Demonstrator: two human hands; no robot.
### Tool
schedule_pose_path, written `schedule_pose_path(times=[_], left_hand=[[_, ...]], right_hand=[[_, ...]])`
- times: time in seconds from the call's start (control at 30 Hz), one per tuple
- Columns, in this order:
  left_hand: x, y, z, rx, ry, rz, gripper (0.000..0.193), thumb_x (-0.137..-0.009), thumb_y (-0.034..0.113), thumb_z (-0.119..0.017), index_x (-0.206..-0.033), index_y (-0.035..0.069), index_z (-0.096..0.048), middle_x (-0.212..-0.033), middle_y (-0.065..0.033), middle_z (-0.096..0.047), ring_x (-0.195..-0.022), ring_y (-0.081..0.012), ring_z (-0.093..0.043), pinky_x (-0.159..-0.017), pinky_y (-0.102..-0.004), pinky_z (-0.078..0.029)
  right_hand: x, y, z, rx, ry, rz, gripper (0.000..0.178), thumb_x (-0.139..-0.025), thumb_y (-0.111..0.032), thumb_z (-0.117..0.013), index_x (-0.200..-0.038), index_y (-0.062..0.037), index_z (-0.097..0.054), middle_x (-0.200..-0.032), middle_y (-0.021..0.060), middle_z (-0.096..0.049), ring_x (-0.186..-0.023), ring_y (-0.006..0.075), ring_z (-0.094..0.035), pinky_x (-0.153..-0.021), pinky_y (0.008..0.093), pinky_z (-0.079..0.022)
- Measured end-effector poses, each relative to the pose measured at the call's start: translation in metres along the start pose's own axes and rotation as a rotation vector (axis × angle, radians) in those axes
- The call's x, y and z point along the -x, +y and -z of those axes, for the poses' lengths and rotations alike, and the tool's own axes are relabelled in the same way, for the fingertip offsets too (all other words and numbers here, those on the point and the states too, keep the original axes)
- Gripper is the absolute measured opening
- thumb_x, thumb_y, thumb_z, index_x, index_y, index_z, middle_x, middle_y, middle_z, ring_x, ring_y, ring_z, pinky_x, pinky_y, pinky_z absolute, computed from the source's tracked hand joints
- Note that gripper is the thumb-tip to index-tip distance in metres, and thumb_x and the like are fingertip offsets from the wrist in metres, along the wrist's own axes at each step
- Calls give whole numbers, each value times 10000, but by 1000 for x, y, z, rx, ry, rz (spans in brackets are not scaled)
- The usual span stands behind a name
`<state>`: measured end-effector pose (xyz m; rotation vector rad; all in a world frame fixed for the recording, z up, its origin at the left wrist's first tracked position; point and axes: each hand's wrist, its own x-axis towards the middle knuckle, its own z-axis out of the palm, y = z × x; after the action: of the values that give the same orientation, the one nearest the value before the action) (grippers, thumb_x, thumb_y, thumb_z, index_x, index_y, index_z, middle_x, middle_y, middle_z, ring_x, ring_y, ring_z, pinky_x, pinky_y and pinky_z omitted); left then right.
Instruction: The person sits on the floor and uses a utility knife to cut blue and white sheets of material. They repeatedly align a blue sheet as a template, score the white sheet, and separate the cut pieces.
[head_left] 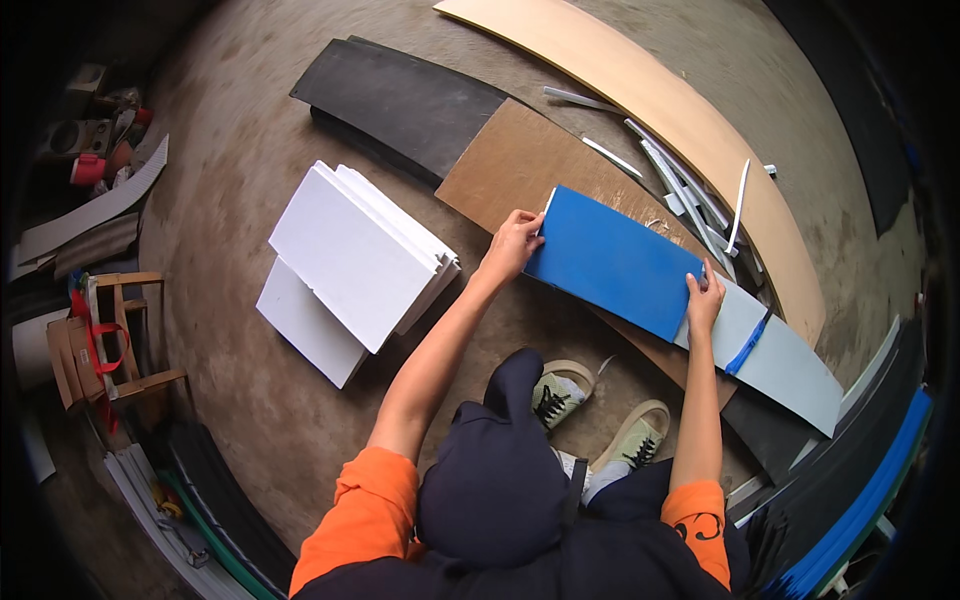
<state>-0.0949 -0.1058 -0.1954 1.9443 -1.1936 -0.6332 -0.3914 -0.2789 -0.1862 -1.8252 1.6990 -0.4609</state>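
Observation:
A flat blue sheet (615,262) lies between my hands over a worn brown board (520,150). My left hand (513,245) pinches its left end, with thumb and fingers at the edge. At the other end, my right hand (706,298) grips the right edge near the corner. Just right of that hand, a blue cutter knife (750,343) rests on a pale grey sheet (795,375), which runs partly beneath the blue one. To the left of my left arm sits a stack of white panels (345,235), unevenly piled on the floor.
Black sheets (400,100) extend from under the brown board. Beyond it lie thin light strips (685,185) and a long tan board (650,75). A wooden frame (130,335) stands at left. Long black and blue sheets (860,490) line the lower right. My shoes (560,395) are below the board.

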Motion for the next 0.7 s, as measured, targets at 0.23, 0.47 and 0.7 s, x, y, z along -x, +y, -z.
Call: schedule_pose_path(times=[0.23, 0.47, 0.7], left_hand=[[-1, 6, -7, -115, 38, -22, 428, -738, 4, -600, -1153, 89, -544, -1034, -126, -548, -841, -258, -606, -755, -335, -488], [-1, 15, -3, -68, 57, 43, 397, -682, -37, -602, -1069, 51, -594, -975, -152, -580, -888, -296, -577, -782, -359, -469], [-14, 2, 16, 101, -83, 104, 411, -653, 5, -667, -1057, 51, -603, -917, -129, -610, -782, -219, -625, -711, -318, -499]], right_hand=[[8, 44, -2, -94, 7, 4, 507, -717, -142, -699, -1185, -74, -518, -1008, 130, -530, -811, 190, -577, -736, 304, -486], [7, 34, 1, -193, -48, -42, 492, -697, -111, -707, -1158, -62, -542, -976, 121, -575, -757, 174, -584, -705, 287, -492], [5, 28, 4, -134, -78, -29, 495, -683, -98, -715, -1148, -60, -551, -933, 107, -582, -730, 149, -576, -686, 273, -490]])
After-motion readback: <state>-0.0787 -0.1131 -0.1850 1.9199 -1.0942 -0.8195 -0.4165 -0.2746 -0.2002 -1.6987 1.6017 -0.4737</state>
